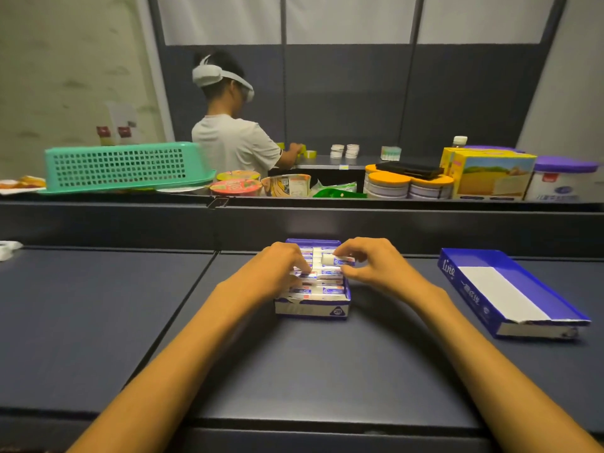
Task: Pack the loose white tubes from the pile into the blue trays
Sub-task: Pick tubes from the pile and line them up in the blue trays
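A blue tray (312, 310) stands on the dark table in the middle, filled with rows of white tubes (322, 291). My left hand (282, 266) lies over the tray's left side with its curled fingertips down on the tubes. My right hand (366, 261) hovers over the tray's right side and pinches one white tube (336, 259) between thumb and fingers, just above the packed rows. A second blue tray (510, 289) lies to the right with nothing in it, showing its white floor. No loose pile of tubes is in view.
A raised dark ledge (294, 207) runs across behind the tray, carrying a green basket (124, 165), noodle cups (237, 186), tins (392, 184) and boxes (490, 174). Beyond it a person (233, 138) in a headset works at another table. A white object (8, 250) lies at the far left.
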Motion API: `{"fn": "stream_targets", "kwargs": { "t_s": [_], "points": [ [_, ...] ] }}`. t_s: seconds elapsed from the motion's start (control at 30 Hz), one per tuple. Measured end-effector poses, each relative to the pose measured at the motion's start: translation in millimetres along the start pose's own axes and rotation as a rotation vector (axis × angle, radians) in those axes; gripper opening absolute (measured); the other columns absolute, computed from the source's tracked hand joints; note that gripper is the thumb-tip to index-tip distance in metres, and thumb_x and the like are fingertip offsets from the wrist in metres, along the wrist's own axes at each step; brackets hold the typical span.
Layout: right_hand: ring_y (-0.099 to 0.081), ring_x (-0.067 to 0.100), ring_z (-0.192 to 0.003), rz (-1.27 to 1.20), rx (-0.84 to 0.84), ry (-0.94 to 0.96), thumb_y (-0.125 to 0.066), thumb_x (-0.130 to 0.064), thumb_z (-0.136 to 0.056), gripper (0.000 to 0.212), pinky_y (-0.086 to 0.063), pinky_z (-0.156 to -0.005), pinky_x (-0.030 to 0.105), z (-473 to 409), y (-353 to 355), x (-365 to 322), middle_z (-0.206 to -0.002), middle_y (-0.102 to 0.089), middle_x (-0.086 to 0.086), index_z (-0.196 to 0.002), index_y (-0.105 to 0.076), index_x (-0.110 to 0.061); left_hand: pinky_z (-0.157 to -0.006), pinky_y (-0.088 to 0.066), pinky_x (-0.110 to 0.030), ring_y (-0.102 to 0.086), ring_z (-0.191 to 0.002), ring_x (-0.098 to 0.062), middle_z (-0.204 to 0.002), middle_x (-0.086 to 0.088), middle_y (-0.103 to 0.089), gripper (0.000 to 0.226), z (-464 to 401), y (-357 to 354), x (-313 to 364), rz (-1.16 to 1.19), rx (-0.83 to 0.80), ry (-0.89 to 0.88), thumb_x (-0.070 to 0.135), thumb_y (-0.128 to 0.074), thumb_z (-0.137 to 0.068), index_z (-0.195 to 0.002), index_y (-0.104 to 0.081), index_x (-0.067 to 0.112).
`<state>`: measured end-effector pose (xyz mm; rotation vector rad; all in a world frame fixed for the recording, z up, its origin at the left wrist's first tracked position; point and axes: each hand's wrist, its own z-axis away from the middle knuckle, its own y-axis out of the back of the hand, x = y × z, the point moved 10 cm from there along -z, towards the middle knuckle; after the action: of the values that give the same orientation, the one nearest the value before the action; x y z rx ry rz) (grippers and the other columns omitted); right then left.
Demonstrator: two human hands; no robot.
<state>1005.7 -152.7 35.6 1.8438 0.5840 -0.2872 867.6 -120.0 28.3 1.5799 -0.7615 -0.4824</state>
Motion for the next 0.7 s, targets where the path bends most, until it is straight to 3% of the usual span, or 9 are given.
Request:
{"fn": "stream_targets", "kwargs": {
  "t_s": [0.47, 0.7],
  "points": [
    [-0.056, 0.009, -0.102, 0.007, -0.015, -0.021, -0.071, -0.03, -0.086, 0.032, -0.055, -0.081, 0.029, 0.4, -5.8, -0.1, -0.12, -0.063, -0.006, -0.116, -0.064, -0.024, -0.091, -0.043, -0.029, -0.045, -0.121, -0.018, -0.134, -0.002, -0.047, 0.043, 5.8, -6.6, -5.3, -0.13, -0.094, -0.071, 0.033, -0.056, -0.095, -0.137, -0.053, 0.021],
    [-0.052, 0.007, -0.106, 0.063, -0.042, -0.024, -0.071, -0.032, -0.086, 0.034, -0.052, -0.082, 0.025, -1.6, -9.1, -2.6, -0.121, -0.059, -0.008, -0.119, -0.064, -0.027, -0.088, -0.046, -0.027, -0.05, -0.117, -0.014, -0.13, 0.001, -0.054, 0.034, 2.9, -4.5, -11.7, -0.023, -0.043, -0.069, 0.028, -0.062, -0.092, -0.126, -0.064, 0.022]
  ]
}}
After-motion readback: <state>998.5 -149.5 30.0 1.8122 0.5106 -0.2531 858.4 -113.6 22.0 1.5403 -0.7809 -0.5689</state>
